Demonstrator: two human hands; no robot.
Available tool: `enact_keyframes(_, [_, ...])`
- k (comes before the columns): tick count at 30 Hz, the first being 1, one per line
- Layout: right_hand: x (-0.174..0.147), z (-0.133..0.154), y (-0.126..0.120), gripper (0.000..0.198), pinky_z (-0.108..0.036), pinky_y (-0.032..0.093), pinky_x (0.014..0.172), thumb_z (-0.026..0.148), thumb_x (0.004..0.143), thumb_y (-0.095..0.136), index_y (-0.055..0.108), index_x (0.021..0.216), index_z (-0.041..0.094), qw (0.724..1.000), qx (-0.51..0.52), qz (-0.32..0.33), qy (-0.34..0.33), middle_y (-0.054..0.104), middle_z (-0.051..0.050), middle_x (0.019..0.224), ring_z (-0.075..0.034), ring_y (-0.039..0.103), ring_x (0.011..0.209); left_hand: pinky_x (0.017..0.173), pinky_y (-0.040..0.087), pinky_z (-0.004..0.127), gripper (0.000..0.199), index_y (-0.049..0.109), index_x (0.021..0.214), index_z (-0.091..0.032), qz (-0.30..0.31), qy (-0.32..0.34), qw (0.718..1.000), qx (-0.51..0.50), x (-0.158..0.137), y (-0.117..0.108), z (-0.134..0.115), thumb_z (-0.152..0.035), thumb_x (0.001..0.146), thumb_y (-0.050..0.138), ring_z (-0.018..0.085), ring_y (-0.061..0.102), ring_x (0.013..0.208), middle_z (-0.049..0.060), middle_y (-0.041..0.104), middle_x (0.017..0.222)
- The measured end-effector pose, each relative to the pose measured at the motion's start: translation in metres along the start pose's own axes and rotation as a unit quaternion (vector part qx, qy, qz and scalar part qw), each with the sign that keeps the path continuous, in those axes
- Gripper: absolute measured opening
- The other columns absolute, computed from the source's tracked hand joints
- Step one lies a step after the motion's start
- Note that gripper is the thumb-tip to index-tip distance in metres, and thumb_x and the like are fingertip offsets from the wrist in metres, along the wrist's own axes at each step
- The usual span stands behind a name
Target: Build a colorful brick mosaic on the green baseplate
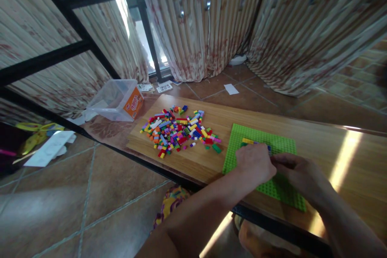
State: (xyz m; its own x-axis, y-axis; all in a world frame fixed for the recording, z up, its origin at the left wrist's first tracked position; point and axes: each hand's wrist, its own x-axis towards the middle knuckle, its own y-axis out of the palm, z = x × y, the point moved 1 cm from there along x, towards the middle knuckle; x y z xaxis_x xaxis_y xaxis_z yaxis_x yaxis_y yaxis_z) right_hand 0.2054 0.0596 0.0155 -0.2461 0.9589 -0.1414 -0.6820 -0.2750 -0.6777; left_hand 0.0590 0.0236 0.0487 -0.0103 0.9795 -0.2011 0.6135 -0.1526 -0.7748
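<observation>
A green studded baseplate [240, 131] lies on the wooden table board, with a yellow toy brick [248, 141] and a blue brick [269, 148] showing in a row near its middle. My left hand [254, 161] is over the plate just in front of this row, fingers curled down and mostly hidden behind the back of the hand. From the right, my right hand [294, 169] reaches in with its fingers drawn together, their tips meeting the left hand. Whatever lies between the fingers of either hand is out of sight.
A loose heap of coloured toy bricks [178, 129] spreads over the left part of the wooden board [217, 107]. Beyond its left end stands a clear plastic bin [111, 96] with an orange label. Black metal bars [75, 28] cross the upper left; striped curtains hang behind.
</observation>
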Motion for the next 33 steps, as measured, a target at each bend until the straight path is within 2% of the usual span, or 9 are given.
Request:
enact_keyframes(5, [0.003, -0.001, 0.001, 0.021, -0.037, 0.053, 0.065, 0.039, 0.064, 0.060, 0.074, 0.069, 0.024, 1.000, -0.002, 0.022, -0.008, 0.076, -0.005, 0.073, -0.027, 0.071, 0.072, 0.084, 0.057, 0.043, 0.031, 0.067, 0.106, -0.018, 0.009, 0.004, 1.000, 0.005, 0.001, -0.001, -0.001, -0.023, 0.075, 0.062, 0.031, 0.068, 0.099, 0.012, 0.072, 0.104])
enact_keyframes(9, [0.004, -0.005, 0.004, 0.024, -0.036, 0.053, 0.065, 0.035, 0.066, 0.055, 0.075, 0.074, 0.024, 0.999, -0.014, 0.013, -0.029, 0.076, -0.004, 0.074, -0.026, 0.071, 0.073, 0.083, 0.057, 0.044, 0.034, 0.065, 0.109, -0.018, 0.007, 0.011, 1.000, 0.005, -0.001, 0.000, -0.002, -0.024, 0.075, 0.063, 0.031, 0.069, 0.098, 0.013, 0.072, 0.103])
enact_keyframes(14, [0.004, -0.009, 0.005, 0.027, -0.035, 0.052, 0.068, 0.038, 0.068, 0.055, 0.076, 0.079, 0.023, 0.999, -0.020, 0.023, -0.022, 0.077, -0.004, 0.079, -0.026, 0.071, 0.079, 0.083, 0.058, 0.044, 0.035, 0.065, 0.108, -0.018, -0.008, 0.028, 1.000, -0.002, -0.002, 0.003, 0.003, -0.025, 0.073, 0.064, 0.031, 0.069, 0.095, 0.013, 0.073, 0.101])
enact_keyframes(19, [0.003, -0.010, 0.005, 0.028, -0.036, 0.051, 0.071, 0.044, 0.069, 0.058, 0.075, 0.079, 0.024, 1.000, -0.015, 0.014, -0.010, 0.077, -0.004, 0.082, -0.027, 0.071, 0.080, 0.085, 0.057, 0.041, 0.030, 0.066, 0.107, -0.020, -0.013, 0.046, 0.999, -0.023, -0.001, 0.007, 0.012, -0.023, 0.079, 0.056, 0.027, 0.069, 0.096, 0.010, 0.074, 0.101])
enact_keyframes(23, [0.001, -0.011, 0.006, 0.028, -0.036, 0.050, 0.070, 0.044, 0.072, 0.056, 0.074, 0.082, 0.025, 0.999, -0.051, 0.010, -0.006, 0.077, -0.003, 0.083, -0.026, 0.070, 0.080, 0.090, 0.055, 0.038, 0.027, 0.068, 0.105, -0.021, -0.054, 0.058, 0.995, -0.055, 0.005, 0.005, 0.019, -0.024, 0.084, 0.050, 0.024, 0.068, 0.098, 0.007, 0.074, 0.102])
enact_keyframes(28, [-0.003, -0.011, 0.008, 0.033, -0.038, 0.050, 0.070, 0.049, 0.078, 0.053, 0.074, 0.090, 0.026, 0.996, -0.089, -0.031, 0.006, 0.077, -0.003, 0.087, -0.027, 0.070, 0.080, 0.087, 0.054, 0.036, 0.026, 0.068, 0.106, -0.020, -0.116, 0.023, 0.991, -0.058, 0.012, -0.021, 0.031, -0.026, 0.087, 0.051, 0.023, 0.069, 0.095, 0.007, 0.075, 0.100])
enact_keyframes(33, [-0.008, -0.001, 0.007, 0.035, -0.040, 0.051, 0.071, 0.052, 0.080, 0.052, 0.073, 0.092, 0.027, 0.988, -0.118, -0.102, -0.005, 0.076, -0.005, 0.088, -0.030, 0.070, 0.080, 0.088, 0.052, 0.034, 0.026, 0.068, 0.106, -0.019, -0.205, -0.040, 0.978, -0.021, 0.016, -0.062, 0.064, -0.018, 0.089, 0.049, 0.022, 0.069, 0.096, 0.008, 0.075, 0.102])
